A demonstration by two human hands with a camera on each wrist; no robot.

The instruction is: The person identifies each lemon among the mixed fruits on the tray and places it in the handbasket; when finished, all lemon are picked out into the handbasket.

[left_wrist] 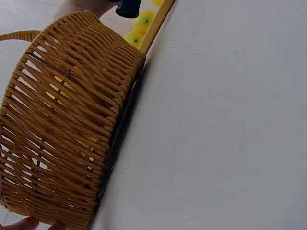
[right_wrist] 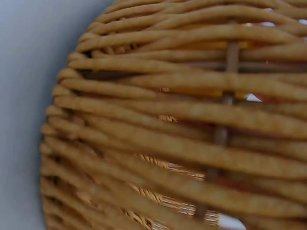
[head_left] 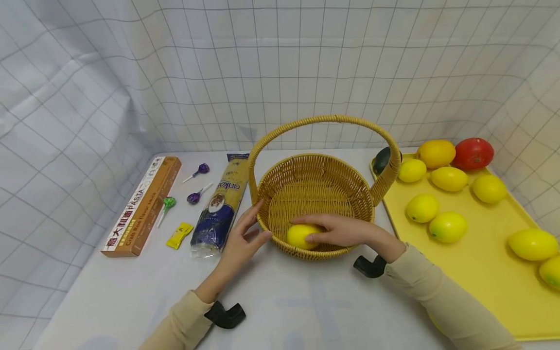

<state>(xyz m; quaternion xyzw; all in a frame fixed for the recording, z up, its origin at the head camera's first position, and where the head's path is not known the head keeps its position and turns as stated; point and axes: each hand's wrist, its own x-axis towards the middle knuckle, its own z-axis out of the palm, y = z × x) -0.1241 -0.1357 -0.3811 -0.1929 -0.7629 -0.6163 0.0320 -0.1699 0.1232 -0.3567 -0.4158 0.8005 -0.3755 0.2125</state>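
A round wicker basket (head_left: 319, 199) with a tall arched handle stands mid-table. My right hand (head_left: 337, 229) reaches over its near rim and grips a yellow lemon (head_left: 302, 235) low inside, thumb and fingers on either side of the fruit. On the basket's left, my left hand (head_left: 245, 240) rests its spread fingertips against the rim. The left wrist view shows fingertips (left_wrist: 29, 223) at the woven wall (left_wrist: 72, 124), with yellow glimpsed through the gaps. In the right wrist view the weave (right_wrist: 182, 115) fills most of the picture and hides the right hand.
On the right, a yellow tray (head_left: 472, 272) bears several lemons (head_left: 448, 227), a red fruit (head_left: 474, 153) and a dark green one (head_left: 382, 159). To the left lie a pasta bag (head_left: 220, 204), a pasta box (head_left: 142, 206), lollipops (head_left: 194, 198) and a yellow wrapped candy (head_left: 179, 235).
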